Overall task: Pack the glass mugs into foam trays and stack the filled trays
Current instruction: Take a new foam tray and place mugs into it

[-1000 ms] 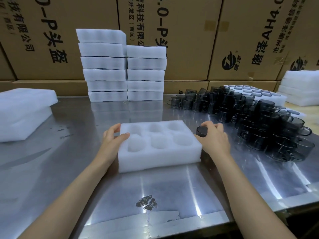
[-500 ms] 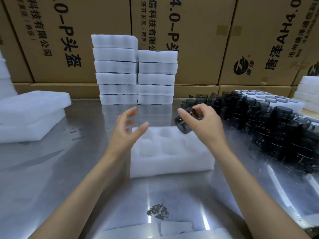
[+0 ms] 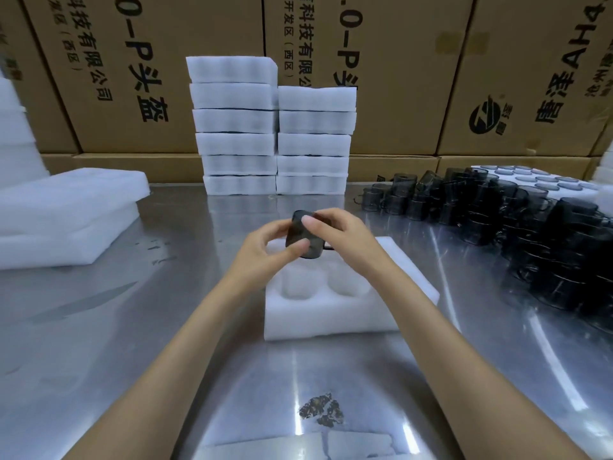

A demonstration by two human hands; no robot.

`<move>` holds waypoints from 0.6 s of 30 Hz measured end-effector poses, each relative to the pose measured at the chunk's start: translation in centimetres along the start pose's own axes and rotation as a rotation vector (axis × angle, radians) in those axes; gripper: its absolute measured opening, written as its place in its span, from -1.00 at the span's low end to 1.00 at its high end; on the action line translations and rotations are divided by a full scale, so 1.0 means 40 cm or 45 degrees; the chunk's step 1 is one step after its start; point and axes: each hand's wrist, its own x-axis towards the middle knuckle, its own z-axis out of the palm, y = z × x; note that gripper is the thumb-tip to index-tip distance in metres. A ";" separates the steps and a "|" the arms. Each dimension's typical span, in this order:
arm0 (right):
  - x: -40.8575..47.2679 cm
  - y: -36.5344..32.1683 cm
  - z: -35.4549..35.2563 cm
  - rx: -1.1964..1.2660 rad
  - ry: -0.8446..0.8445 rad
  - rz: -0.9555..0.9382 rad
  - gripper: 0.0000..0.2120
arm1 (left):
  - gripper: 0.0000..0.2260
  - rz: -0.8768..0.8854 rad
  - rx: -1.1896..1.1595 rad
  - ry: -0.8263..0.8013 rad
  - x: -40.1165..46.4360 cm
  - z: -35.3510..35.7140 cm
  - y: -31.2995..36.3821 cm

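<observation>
Smoky grey glass marks the mug [image 3: 304, 239], held in the air by both hands directly above the far row of pockets in the white foam tray [image 3: 335, 318]. Its long axis lies tipped toward the horizontal, one end turned up and to the left, so it is not upright over a pocket. A short dark piece, probably the handle, juts out low on its right side beside the right palm. The left hand [image 3: 265, 252] comes in from the left with its thumb curled against the near lower side of the mug and its fingers wrapped behind. The right hand [image 3: 345, 239] comes from the right with its thumb laid across the upper face and its fingers curled over the far side. Both hands are closed around the glass, neither relaxed, and they sit about equally near to it. Two near pockets of the tray show empty; the far ones are mostly hidden behind the hands. My judgement is that the mug must be turned to match a pocket and then lowered straight down, since the tray lies just under the grip. The supply of dark mugs [image 3: 517, 227] is heaped well apart on the right of the steel table [image 3: 132, 327], and two stacks of trays [image 3: 275, 144] stand at the back
</observation>
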 end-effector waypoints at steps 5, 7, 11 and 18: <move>0.003 0.015 0.004 -0.006 -0.007 0.002 -0.56 | -0.75 0.007 -0.064 -0.069 -0.003 -0.005 -0.005; 0.004 0.019 0.009 -0.054 -0.068 -0.007 -0.47 | -0.77 0.002 -0.111 -0.077 -0.005 -0.014 -0.005; 0.007 0.025 0.015 -0.079 -0.136 -0.007 -0.45 | -0.73 -0.059 -0.155 -0.081 -0.011 -0.031 -0.021; 0.009 0.028 0.012 -0.126 -0.058 -0.014 -0.64 | -0.72 -0.056 -0.178 -0.138 -0.010 -0.023 -0.035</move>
